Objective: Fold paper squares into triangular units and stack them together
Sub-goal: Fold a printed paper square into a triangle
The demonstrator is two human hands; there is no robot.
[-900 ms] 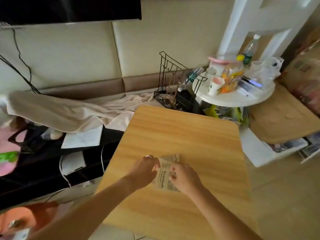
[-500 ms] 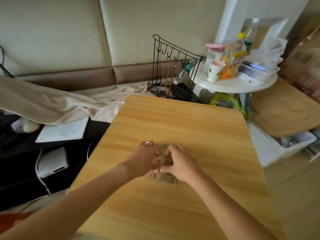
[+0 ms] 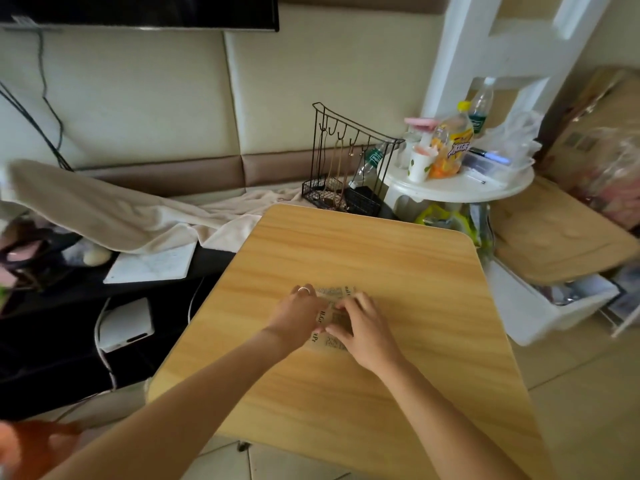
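Small square of tan paper printed with black text (image 3: pixel 333 315) lies flat near the middle of the light wood-grain table (image 3: pixel 381 258), mid-fold; the crease will likely come out clean only if edges are matched before pressing down along the fold. Left hand (image 3: pixel 298 315), ring on one finger, and right hand (image 3: pixel 363 325) meet over it, palms down, forearms converging. Fingertips press or pinch the paper; which, cannot tell.

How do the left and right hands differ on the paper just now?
The left hand wears a ring and covers the printed paper's left edge; the right hand shows no ring and covers its right and middle. The left hand's fingers are mostly hidden; the right hand's fingers curl onto the paper. Both hold the paper on the wooden table.
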